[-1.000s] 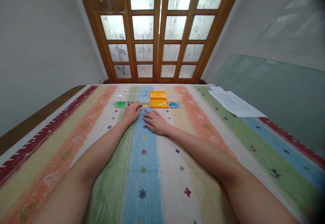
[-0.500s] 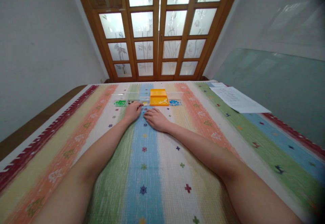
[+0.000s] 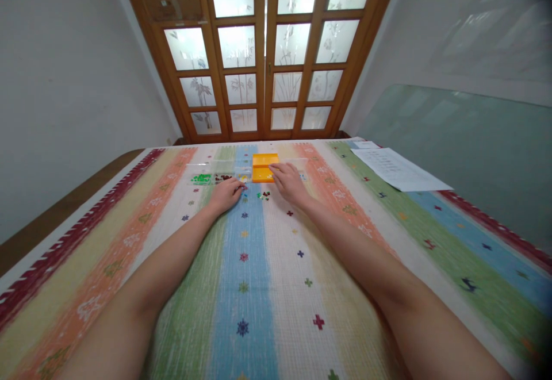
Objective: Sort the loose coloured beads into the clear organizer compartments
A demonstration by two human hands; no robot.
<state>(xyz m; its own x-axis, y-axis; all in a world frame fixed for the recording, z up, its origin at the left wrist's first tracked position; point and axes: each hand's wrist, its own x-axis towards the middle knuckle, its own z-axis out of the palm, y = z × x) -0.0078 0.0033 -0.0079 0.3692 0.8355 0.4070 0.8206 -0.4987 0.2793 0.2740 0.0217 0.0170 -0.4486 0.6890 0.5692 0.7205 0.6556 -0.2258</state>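
My left hand [image 3: 227, 195] rests on the cloth in front of the clear compartment box, fingers curled into a pinch. Whatever lies between its fingertips is too small to make out. My right hand [image 3: 290, 183] reaches to the right side of the orange box [image 3: 265, 159], its fingers stretched out and somewhat apart. Small green pieces [image 3: 200, 179] and dark brown pieces [image 3: 222, 179] fill compartments on the left. Yellow pieces [image 3: 244, 179] are beside the orange box. Loose green and brown pieces [image 3: 263, 195] lie on the cloth between my hands. My right hand mostly covers the blue pieces.
A striped tablecloth [image 3: 259, 288] covers the table. White paper sheets [image 3: 399, 168] lie at the right. Beyond the table's far edge stand wooden doors with frosted panes [image 3: 241, 87]. A greenish glass panel [image 3: 466, 138] leans along the right wall.
My right hand has moved from the cloth forward and right to the orange box, uncovering the loose pieces. My left hand has hardly moved. The view has shifted slightly.
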